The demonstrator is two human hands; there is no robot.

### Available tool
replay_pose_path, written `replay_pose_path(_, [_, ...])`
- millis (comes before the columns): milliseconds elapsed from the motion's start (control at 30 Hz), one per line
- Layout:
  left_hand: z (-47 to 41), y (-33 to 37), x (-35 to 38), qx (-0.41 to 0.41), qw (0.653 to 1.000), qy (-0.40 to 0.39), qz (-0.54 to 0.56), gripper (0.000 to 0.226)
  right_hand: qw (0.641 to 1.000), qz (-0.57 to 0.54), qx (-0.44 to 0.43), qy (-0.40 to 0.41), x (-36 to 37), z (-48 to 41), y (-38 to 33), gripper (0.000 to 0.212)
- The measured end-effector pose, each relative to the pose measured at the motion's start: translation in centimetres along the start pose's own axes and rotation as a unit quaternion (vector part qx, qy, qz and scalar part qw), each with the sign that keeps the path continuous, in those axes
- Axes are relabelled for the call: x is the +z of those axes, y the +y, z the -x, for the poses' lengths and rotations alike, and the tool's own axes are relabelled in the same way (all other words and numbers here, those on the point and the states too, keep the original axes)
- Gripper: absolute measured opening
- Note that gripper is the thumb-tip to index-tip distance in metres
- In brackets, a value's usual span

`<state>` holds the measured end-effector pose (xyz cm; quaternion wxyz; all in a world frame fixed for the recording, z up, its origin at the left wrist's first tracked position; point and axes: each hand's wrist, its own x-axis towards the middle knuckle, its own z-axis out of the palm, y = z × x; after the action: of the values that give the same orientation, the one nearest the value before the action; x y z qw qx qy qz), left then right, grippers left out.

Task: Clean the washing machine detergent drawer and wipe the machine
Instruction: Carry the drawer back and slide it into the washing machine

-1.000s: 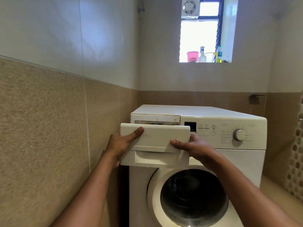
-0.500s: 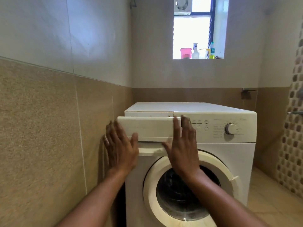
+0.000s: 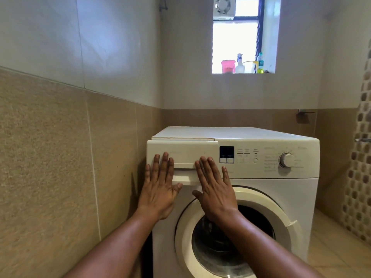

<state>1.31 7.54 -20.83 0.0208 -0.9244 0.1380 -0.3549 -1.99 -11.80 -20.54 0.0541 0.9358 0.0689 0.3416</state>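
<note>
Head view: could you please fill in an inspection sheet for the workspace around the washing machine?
Surface: flat top of the white front-loading washing machine; nothing seen on it.
Job's things: white plastic detergent drawer in its slot at the top left; whether fully seated, cannot tell. No cloth seen.
Clutter: pink plastic container, clear spray bottle and blue-and-green bottle on the window sill.
Hands: left hand and right hand flat against the drawer front, fingers straight.
Cables: nothing seen.
Surroundings: beige wall tiles, bright window, white exhaust fan above it.
</note>
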Motion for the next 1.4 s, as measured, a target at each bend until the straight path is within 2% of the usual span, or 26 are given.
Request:
replay_pose_path(133, [-1.5,-0.4,-0.3,-0.002,0.998,-0.066,0.013,0.084,0.998,0.005,0.009,-0.064,-0.9,-1.2,0.0,0.084])
replay_pose_path(467, [-3.8,-0.5,-1.2,0.01,0.981,-0.187,0.042,0.091,0.995,0.021,0.018,-0.101,0.2,-3.0,0.2,0.083])
replay_pose_path(700, [-3.9,-0.4,-0.4,0.007,0.981,-0.191,0.035,0.096,0.996,0.014,0.013,-0.086,1.3,-3.2,0.4,0.09])
replay_pose_path(867, [-4.2,-0.1,-1.5,-0.006,0.978,-0.204,0.049,0.097,0.993,0.013,0.007,-0.115,-0.3,-3.2,0.6,0.088])
replay_pose_path(1033, [-4.1,1.8,-3.3,-0.06,0.977,-0.191,0.068,0.097,0.987,-0.005,0.009,-0.161,-2.5,-3.7,0.8,0.086])
replay_pose_path(1100, [-4.2,3.2,-4.0,-0.128,0.969,-0.131,0.165,0.086,0.983,-0.052,0.021,-0.174,-3.2,-3.7,0.4,0.086])
replay_pose_path(1133, [-4.5,4.0,-4.2,-0.193,0.944,-0.08,0.256,0.069,0.98,-0.095,0.03,-0.17,-3.4,-3.6,0.0,0.087])
replay_pose_path(1167, [-5.0,4.5,-4.2,-0.272,0.889,-0.024,0.367,0.051,0.975,-0.153,0.046,-0.151,-3.5,-3.6,-0.5,0.086])
replay_pose_path(1200, [-5.7,5.0,-4.3,-0.353,0.792,0.012,0.498,0.037,0.965,-0.225,0.074,-0.113,-3.7,-3.6,-1.0,0.082])
replay_pose_path(1233, [-6.2,5.4,-4.6,-0.41,0.658,0.017,0.632,0.028,0.943,-0.302,0.119,-0.071,-3.7,-3.7,-1.5,0.074])
replay_pose_path(1267, [-6.7,5.6,-4.6,-0.427,0.517,0.011,0.742,0.022,0.903,-0.389,0.178,-0.035,-3.9,-3.9,-2.0,0.061])
replay_pose_path(1300, [-7.2,5.5,-4.5,-0.426,0.416,0.011,0.804,0.019,0.833,-0.495,0.245,-0.013,-3.8,-4.4,-2.2,0.045])
replay_pose_path(1333, [-7.8,5.5,-4.3,-0.422,0.357,0.015,0.833,0.021,0.726,-0.616,0.306,-0.012,-3.8,-4.8,-2.4,0.026])
replay_pose_path(1367, [-8.3,5.3,-4.1,-0.418,0.326,0.013,0.848,0.027,0.591,-0.73,0.343,-0.026,-3.8,-5.3,-2.6,0.011])
replay_pose_path(1400, [-8.8,5.0,-3.7,-0.414,0.303,0.008,0.858,0.033,0.457,-0.813,0.36,-0.024,-3.8,-5.9,-2.7,0.006])
